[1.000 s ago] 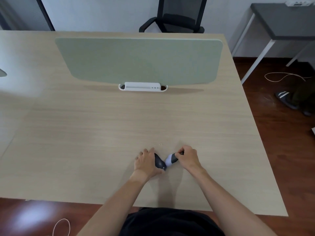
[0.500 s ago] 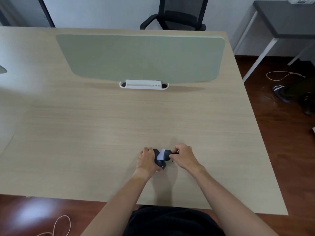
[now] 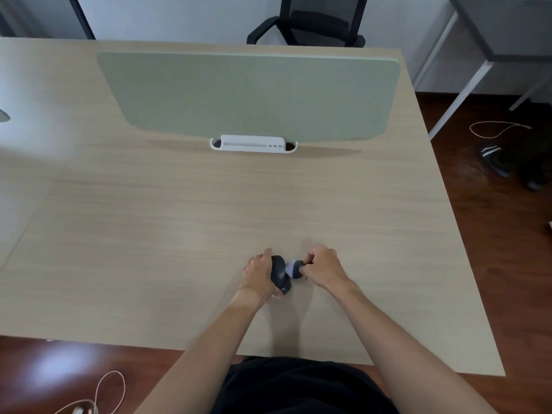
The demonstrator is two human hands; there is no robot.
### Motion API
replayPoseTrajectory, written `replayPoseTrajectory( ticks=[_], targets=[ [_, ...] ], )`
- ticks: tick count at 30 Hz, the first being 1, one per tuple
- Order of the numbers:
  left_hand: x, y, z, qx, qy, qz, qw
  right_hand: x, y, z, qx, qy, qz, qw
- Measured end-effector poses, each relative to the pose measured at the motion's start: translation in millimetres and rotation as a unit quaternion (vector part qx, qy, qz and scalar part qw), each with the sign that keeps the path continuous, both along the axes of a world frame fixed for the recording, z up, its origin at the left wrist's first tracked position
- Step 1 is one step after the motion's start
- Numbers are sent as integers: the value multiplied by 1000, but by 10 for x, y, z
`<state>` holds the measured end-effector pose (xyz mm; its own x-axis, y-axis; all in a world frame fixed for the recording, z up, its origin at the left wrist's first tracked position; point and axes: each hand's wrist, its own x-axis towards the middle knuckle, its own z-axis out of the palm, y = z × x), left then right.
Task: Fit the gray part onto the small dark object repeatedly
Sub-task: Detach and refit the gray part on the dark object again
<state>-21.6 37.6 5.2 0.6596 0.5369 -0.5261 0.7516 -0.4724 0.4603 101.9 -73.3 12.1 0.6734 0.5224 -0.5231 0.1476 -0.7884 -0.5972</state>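
- Since half a second ago, the gray part (image 3: pixel 293 268) has swung from lying over the small dark object (image 3: pixel 280 274) to meeting its right flank, and both hands sit a touch closer to the near table edge than they did a second ago.
- Left hand (image 3: pixel 259 274) cups the dark object from the left, fingers curled round its far side, thumb near its lower end — probably a brace, so the piece cannot slide when the part is pushed on.
- Right hand (image 3: pixel 324 268) pinches the gray part by its dark outer end, fingertips bunched together on it, knuckles up; holding it by that end leaves the pale end free to mate.
- Both pieces lie low over the wooden table (image 3: pixel 179 234), in front of the person and touching each other; whether the part is seated or only pressed against the object is too small to tell.
- Wrists angle inward, forearms converging from the near edge — a pose suited to pushing the two together.
- Beyond stand a green divider panel (image 3: pixel 248 94) in its white holder (image 3: pixel 253 143).
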Motion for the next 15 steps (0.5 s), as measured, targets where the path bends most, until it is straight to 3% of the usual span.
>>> replayPoseTrajectory(
  ticks=[2,7,15],
  targets=[
    [7,2,6,-14,-6,1,1000,91,-26,17,-16,5,10,1000],
    [21,18,51,-38,-17,0,999,39,90,75,94,-32,-66,993],
    [8,11,20,-49,-32,14,998,83,73,50,49,-31,57,997]
  ],
)
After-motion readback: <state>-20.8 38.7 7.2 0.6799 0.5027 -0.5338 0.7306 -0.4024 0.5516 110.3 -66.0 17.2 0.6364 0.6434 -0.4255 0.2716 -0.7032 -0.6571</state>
